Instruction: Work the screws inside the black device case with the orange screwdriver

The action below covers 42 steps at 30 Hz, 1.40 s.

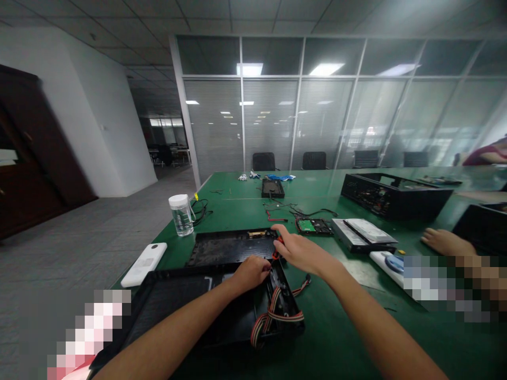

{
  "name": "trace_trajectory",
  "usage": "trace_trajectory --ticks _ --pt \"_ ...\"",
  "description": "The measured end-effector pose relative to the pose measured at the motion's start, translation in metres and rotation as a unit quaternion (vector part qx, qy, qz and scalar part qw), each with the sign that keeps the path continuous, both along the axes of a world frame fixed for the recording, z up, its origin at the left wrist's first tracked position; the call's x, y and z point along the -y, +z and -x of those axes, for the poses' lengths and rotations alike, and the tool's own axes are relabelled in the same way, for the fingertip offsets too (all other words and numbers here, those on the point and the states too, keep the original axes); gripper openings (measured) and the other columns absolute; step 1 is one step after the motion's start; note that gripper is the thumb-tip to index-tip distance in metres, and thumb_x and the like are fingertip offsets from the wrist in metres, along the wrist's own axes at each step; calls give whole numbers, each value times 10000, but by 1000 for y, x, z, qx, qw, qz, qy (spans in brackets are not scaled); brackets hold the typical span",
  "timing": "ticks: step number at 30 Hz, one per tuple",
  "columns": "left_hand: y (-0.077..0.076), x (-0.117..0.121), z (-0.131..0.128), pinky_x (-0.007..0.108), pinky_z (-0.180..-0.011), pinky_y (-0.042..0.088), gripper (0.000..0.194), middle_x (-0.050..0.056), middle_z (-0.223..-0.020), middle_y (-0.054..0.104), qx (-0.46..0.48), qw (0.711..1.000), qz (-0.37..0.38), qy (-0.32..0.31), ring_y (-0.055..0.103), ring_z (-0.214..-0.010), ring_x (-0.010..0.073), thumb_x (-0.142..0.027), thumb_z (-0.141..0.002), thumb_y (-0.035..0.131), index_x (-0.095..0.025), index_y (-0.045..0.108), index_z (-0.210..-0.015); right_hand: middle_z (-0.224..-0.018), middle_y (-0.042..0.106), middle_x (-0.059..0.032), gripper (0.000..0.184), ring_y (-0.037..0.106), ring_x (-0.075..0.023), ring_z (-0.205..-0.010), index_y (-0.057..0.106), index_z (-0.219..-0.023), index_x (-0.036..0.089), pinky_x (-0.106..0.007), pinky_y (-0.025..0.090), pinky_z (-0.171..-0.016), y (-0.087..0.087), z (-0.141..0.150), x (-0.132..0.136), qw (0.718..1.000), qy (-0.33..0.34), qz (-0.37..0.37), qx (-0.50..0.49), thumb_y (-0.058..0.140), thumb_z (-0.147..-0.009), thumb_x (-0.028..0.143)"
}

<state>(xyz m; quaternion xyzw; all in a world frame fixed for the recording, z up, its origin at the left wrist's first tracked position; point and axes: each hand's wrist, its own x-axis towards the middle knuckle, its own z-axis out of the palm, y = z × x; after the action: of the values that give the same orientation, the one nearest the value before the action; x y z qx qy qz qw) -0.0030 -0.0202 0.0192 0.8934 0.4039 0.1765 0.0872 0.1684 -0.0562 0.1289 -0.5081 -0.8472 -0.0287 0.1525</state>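
Note:
A black open computer case point(222, 311) lies on the green table point(348, 327) right in front of me. My left hand point(250, 273) rests on the case's far edge with its fingers curled shut; what they grip is hidden. My right hand point(299, 249) is closed around a red-handled screwdriver point(278, 248), its forefinger stretched forward. The tool's tip points down at the case edge between the two hands. A bundle of red, black and white wires point(273, 314) loops out of the case near my right forearm. A flat black cover panel point(232, 246) lies just beyond the case.
A clear water bottle point(181, 214) and a white remote-like device point(144, 264) stand at the left table edge. A green circuit board point(315, 226), a silver drive point(362, 234) and another black case point(392, 195) lie to the right. Another person's hand point(443, 241) rests at right.

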Motion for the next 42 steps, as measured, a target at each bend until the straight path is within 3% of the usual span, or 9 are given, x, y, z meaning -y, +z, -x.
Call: trace_trajectory --ticks 5,9,14,18,27,31,35,38,42 --pt "-2 -1 0 212 -635 399 122 15 -711 649 10 1000 -1 -5 585 -666 144 -118 -741 538 -167 648 -763 -732 659 -114 457 616 -242 -738 583 -822 181 -275 352 -639 2 0 -2 997 -49 -38 43 320 -870 552" --pt "-3 -1 -1 211 -638 402 107 11 -700 644 9 1000 0 0 586 -662 141 -120 -734 552 -165 645 -759 -774 668 -100 396 623 -233 -702 525 -1066 182 -281 351 -619 -1 -1 -2 998 -56 -21 31 261 -917 437" --pt "-3 -2 -1 212 -656 404 134 13 -721 653 14 1000 -1 -10 584 -673 141 -112 -731 538 -168 653 -771 -816 662 -158 526 621 -276 -777 601 -891 157 -311 363 -648 0 -9 -5 990 -127 -10 62 235 -892 535" --pt "-3 -2 0 214 -661 401 148 15 -726 657 13 1000 6 -3 581 -671 142 -116 -729 536 -168 662 -785 -880 670 -102 445 625 -223 -804 491 -1177 167 -280 372 -677 8 -13 -3 997 -55 38 29 270 -910 446" --pt "-5 -4 0 210 -649 396 143 13 -716 651 6 1000 3 -11 580 -665 136 -118 -733 523 -162 653 -773 -878 667 -112 490 614 -227 -825 575 -1042 169 -294 373 -703 6 -11 -1 997 -49 32 51 225 -910 486" --pt "-4 -2 0 225 -685 402 150 17 -742 654 4 1000 -8 -13 583 -691 145 -120 -740 525 -167 653 -803 -755 652 -127 604 611 -238 -762 639 -730 163 -297 376 -665 4 -13 -4 995 -76 12 57 209 -885 559" --pt "-3 0 1 237 -721 407 156 24 -785 641 -9 999 -21 -22 575 -738 153 -123 -763 510 -167 633 -849 -671 624 -54 490 578 -171 -665 631 -731 178 -259 367 -619 -16 -39 -9 996 16 41 -75 308 -879 516" --pt "-4 2 3 244 -763 411 170 38 -861 620 -26 998 -42 -34 562 -811 163 -126 -782 493 -165 591 -915 -565 549 1 453 502 -121 -525 617 -748 169 -231 348 -515 -61 -71 -18 954 55 118 -272 367 -848 533" --pt "-7 3 5 263 -802 409 173 54 -918 595 -38 996 -64 -56 546 -860 174 -132 -816 457 -163 550 -959 -521 488 48 449 343 -67 -368 587 -867 162 -199 255 -354 -122 -102 -39 761 -60 162 -625 446 -782 579"
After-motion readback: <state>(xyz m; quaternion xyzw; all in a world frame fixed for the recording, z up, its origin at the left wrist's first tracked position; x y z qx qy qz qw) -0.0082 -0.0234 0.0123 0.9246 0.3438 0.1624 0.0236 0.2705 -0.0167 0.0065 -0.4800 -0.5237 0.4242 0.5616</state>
